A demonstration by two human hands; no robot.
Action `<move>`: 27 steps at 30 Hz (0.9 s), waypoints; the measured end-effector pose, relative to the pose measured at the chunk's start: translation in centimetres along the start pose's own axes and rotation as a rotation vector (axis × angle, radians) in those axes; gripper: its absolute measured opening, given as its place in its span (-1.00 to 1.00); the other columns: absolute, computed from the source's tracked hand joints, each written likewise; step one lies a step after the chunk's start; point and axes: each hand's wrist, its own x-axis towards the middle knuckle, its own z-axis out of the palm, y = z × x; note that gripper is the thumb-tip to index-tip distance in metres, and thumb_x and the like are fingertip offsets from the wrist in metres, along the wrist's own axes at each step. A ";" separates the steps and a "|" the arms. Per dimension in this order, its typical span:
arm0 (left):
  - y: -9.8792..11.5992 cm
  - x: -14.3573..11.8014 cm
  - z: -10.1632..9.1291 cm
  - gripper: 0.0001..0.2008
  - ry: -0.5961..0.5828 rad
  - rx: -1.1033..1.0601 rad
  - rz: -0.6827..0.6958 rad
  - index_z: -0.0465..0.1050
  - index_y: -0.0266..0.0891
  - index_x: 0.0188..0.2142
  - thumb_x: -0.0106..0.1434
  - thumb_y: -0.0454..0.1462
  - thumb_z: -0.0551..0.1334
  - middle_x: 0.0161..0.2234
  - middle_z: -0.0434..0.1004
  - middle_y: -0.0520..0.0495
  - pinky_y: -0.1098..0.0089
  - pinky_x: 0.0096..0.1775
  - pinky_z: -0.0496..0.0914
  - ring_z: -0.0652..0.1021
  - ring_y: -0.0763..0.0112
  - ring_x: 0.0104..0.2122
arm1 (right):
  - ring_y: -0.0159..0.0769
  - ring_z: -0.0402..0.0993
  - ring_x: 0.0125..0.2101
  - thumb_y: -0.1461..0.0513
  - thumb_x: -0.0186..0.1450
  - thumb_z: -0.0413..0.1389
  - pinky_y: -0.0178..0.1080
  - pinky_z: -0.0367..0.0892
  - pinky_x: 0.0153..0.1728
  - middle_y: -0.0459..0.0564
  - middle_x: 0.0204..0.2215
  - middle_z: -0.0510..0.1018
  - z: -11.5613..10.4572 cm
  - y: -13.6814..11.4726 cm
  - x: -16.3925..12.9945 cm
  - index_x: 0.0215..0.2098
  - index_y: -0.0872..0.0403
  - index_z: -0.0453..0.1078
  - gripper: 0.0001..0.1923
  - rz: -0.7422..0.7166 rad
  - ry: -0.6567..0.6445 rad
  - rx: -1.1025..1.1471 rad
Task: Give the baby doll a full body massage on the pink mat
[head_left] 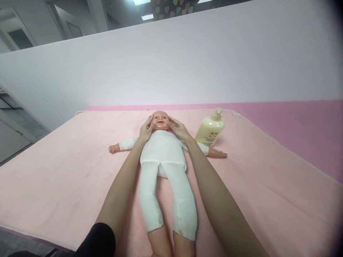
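- Nearest the camera: my two bare forearms, running up either side of the doll's [163, 153] legs; a black sleeve [100, 241] covers my left arm at the lower edge of view.
- Left hand [145, 132]: I hold it flat against the side of the doll's head [160, 120], fingers spread and resting along cheek and temple. It is not closed around anything; it only presses on the head.
- Right hand [179, 130]: mirrors the left on the opposite side of the doll's head, fingers extended and touching the cheek. Between my two palms the head is cradled, face up.
- Doll: lies on its back, lengthwise, feet toward me and head away. It wears a white top and white leggings; both arms are stretched out sideways, bare hands resting on the cloth, and the bare lower legs run out of view at the bottom.
- Pink towel [53, 171]: spread flat under the doll and extending well out on both sides of it.
- Lotion bottle [210, 129]: cream-coloured with a pump top, standing tilted just beside the doll's outstretched arm, on my right-hand side, close to my right wrist but not touching it.
- Pink mattress surface [294, 117]: shows beyond the towel, behind and to the right of the doll.
- White partition wall [171, 64]: rises behind the doll's head.
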 end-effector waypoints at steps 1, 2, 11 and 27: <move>0.0 -0.1 0.0 -0.36 -0.006 -0.004 0.004 0.27 -0.24 0.21 0.19 -0.05 0.27 0.29 0.16 -0.18 0.26 0.28 0.05 0.14 0.21 0.31 | -0.14 0.22 0.21 -0.03 -0.01 0.35 -0.10 0.19 0.22 0.02 0.22 0.29 0.2 -0.1 -0.1 0.18 0.01 0.30 -0.17 -0.014 0.005 -0.023; 0.0 -0.2 0.0 -0.30 -0.013 -0.008 0.002 0.25 -0.24 0.22 0.14 -0.06 0.31 0.29 0.16 -0.18 0.26 0.28 0.07 0.15 0.20 0.30 | -0.13 0.21 0.22 -0.01 -0.04 0.37 -0.10 0.19 0.22 0.03 0.23 0.27 0.5 -0.3 -0.3 0.21 0.02 0.26 -0.11 -0.021 0.004 -0.048; 0.5 -0.3 0.0 -0.19 -0.061 -0.061 -0.044 0.22 -0.15 0.25 0.01 -0.14 0.42 0.31 0.12 -0.10 0.28 0.26 0.13 0.14 0.17 0.31 | -0.12 0.22 0.22 0.04 -0.12 0.41 -0.14 0.19 0.22 0.05 0.23 0.27 1.4 -1.1 -0.7 0.29 0.06 0.15 0.06 -0.031 0.021 -0.180; -0.8 0.2 -0.6 -0.34 -0.092 -0.138 -0.054 0.29 -0.22 0.21 0.16 -0.03 0.29 0.32 0.07 -0.10 0.28 0.29 0.03 0.07 0.20 0.32 | -0.12 0.13 0.26 -0.18 0.07 0.22 -0.11 0.10 0.25 0.01 0.28 0.17 0.0 -0.1 -0.1 0.34 0.04 0.02 0.01 -0.003 -0.049 -0.245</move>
